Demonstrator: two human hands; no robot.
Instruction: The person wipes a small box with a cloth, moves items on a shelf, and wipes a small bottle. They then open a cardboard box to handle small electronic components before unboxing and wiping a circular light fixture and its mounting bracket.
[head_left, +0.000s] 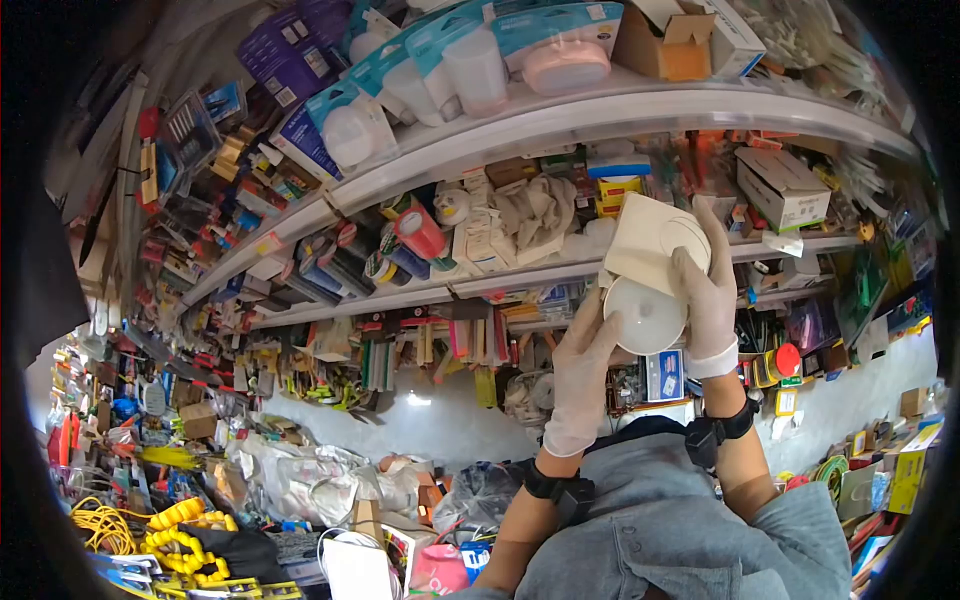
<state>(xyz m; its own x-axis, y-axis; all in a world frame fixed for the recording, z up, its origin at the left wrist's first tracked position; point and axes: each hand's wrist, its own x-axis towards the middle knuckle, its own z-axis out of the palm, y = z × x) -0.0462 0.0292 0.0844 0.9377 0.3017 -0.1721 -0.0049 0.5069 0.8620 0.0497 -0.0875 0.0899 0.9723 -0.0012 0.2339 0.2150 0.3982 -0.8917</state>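
Observation:
My left hand (582,372), in a thin whitish glove, is closed on the lower left edge of a round white disc (645,318). The disc has a smooth, slightly dished face and a small spot near its middle. Above it a cream-coloured box (645,235) with a curved outline on its face is tilted and overlaps the disc's top edge. My right hand (708,295), gloved as well, is closed around the box's right side, its fingers bent over the box and by the disc's right edge. Both things are held up in front of the shelves.
The upper shelf (600,108) carries blister packs and an opened carton (665,45). On the shelf below are tape rolls (420,232), small boxes and a white carton (783,188). Packed goods crowd the left side. Below lie plastic bags (310,465) and a yellow coiled cord (185,540).

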